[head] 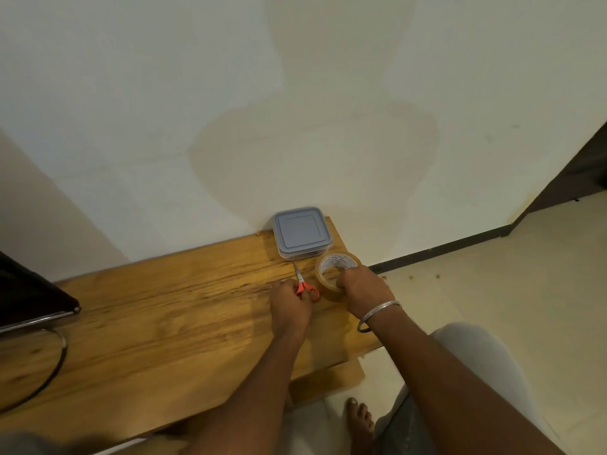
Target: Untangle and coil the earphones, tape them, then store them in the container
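Observation:
A square clear container with a grey lid [301, 232] stands shut at the far right corner of the wooden table [164, 323], against the wall. In front of it my right hand [364, 290] grips a roll of brown tape [335, 267], tilted up on the table. My left hand [290, 305] lies curled over the orange handles of small scissors [303, 285], whose blades point toward the container. No earphones show in this view.
A dark monitor [29, 297] on a curved metal stand sits at the table's left. The table's right edge drops to a tiled floor [492, 290], where my bare foot [359, 421] stands. A white wall rises right behind the table.

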{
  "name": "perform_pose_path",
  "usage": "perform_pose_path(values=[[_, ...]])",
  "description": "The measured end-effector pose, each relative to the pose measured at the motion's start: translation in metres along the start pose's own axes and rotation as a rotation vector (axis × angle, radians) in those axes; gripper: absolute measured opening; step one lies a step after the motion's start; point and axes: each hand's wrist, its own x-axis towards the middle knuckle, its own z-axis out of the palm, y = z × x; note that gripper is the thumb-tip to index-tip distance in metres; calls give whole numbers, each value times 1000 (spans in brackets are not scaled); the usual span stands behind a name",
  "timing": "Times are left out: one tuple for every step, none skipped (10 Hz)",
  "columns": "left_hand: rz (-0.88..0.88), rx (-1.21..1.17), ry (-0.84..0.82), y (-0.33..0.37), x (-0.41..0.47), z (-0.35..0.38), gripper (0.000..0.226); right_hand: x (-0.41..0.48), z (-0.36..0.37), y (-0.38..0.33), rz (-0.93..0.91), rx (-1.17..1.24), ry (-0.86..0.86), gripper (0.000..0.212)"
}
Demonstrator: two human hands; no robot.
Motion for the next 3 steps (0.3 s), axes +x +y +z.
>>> perform_pose_path(values=[[37,-69,-46,-6,0,-16,13,-2,-3,-2,8,-12,-14,28],[74,-34,-65,-23,-6,-40,17,-4,-8,-15,-19,-64,59,36],[146,42,-94,-40,-18,-64,15,-9,-12,-34,-18,-100,189,37]])
